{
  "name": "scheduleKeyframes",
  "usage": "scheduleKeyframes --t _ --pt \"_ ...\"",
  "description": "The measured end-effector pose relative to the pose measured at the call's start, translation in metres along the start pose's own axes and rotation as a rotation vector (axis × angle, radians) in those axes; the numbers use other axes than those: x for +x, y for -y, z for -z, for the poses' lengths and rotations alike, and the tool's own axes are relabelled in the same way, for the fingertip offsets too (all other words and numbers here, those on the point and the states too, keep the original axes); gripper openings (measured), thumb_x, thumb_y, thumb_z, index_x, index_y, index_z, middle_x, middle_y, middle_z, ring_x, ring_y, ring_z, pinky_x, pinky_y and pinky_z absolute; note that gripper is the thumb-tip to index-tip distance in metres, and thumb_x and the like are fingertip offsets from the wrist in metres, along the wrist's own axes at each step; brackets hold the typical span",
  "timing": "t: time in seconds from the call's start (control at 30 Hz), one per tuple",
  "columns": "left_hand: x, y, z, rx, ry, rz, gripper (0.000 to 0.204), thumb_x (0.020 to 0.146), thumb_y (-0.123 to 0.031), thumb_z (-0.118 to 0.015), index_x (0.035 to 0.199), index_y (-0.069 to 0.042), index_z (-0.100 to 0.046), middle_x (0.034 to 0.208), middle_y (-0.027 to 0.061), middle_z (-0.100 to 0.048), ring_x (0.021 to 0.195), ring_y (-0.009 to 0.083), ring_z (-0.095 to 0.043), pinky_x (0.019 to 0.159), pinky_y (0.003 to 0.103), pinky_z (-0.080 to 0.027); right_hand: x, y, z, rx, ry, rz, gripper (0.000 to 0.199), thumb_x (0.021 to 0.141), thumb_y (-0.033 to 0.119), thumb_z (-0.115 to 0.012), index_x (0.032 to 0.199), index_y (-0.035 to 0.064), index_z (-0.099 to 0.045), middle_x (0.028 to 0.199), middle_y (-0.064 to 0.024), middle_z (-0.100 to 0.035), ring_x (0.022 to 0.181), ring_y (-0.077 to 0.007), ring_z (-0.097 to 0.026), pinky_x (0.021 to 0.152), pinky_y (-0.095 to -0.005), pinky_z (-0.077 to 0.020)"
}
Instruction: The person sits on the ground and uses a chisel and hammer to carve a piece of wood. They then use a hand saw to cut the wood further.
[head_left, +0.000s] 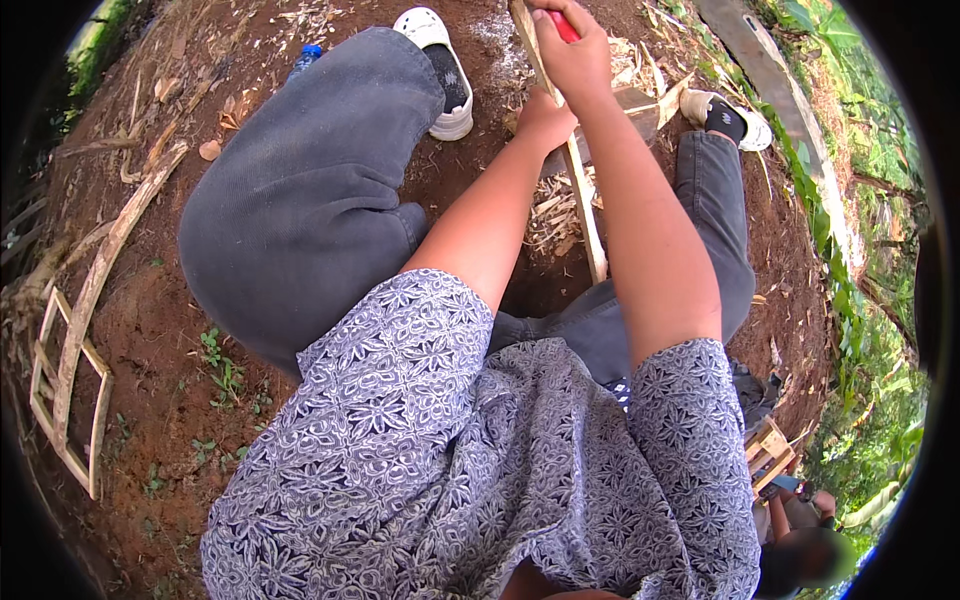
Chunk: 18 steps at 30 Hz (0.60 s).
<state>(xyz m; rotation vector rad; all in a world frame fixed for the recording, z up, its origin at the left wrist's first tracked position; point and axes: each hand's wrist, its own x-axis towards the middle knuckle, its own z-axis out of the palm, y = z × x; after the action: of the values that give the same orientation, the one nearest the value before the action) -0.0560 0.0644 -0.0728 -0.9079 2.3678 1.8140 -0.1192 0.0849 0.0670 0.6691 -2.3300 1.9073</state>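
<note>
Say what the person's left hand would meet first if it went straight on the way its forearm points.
Beyond the wooden strip that it grips, the left hand would probably meet the right hand first; depth is unclear, so it might pass beneath instead.

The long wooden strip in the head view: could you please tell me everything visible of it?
The long wooden strip is narrow and pale tan, and looks like bare wood. It slants from the picture's upper edge, where it is cut off, down to a near end by the grey trousers. The left hand grips it partway along; the right hand, holding something red, is beside its far part, though contact is unclear.
</note>
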Motion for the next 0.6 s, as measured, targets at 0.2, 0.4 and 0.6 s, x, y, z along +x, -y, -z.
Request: scheduleKeyframes --t 0.2,0.4,0.6 --pt "0.014 0.031 -0.006 -0.16 -0.026 0.122 0.07 0.089 -0.039 -0.068 0.136 0.008 -0.048 0.127 0.0281 -0.066 0.126 0.0366 -0.061 0.11 0.046 -0.044 -0.085 0.098 0.072 0.002 0.127 -0.155 0.015 0.098 0.006 -0.064 0.11 0.0012 -0.072 0.102 -0.0053 -0.072 0.094 -0.0108 -0.065 0.089 -0.0267 -0.05" --pt "-0.017 -0.017 0.0 0.126 0.009 0.225 0.065 0.091 -0.039 -0.067 0.13 0.01 -0.048 0.122 0.0257 -0.069 0.122 0.0397 -0.063 0.113 0.046 -0.041 -0.109 0.137 0.118 -0.046 0.141 -0.278 0.014 0.098 0.006 -0.064 0.109 0.0019 -0.072 0.1 -0.0061 -0.072 0.091 -0.0107 -0.064 0.085 -0.0265 -0.0501" --pt "-0.012 0.0 -0.003 0.175 0.047 -0.014 0.077 0.09 -0.049 -0.066 0.133 0.011 -0.044 0.124 0.0259 -0.068 0.122 0.0387 -0.064 0.117 0.051 -0.033 -0.026 0.008 0.008 0.039 -0.011 -0.011 0.017 0.095 0.011 -0.064 0.108 0.0093 -0.075 0.101 -0.0125 -0.074 0.092 -0.0228 -0.071 0.087 -0.0319 -0.0531"
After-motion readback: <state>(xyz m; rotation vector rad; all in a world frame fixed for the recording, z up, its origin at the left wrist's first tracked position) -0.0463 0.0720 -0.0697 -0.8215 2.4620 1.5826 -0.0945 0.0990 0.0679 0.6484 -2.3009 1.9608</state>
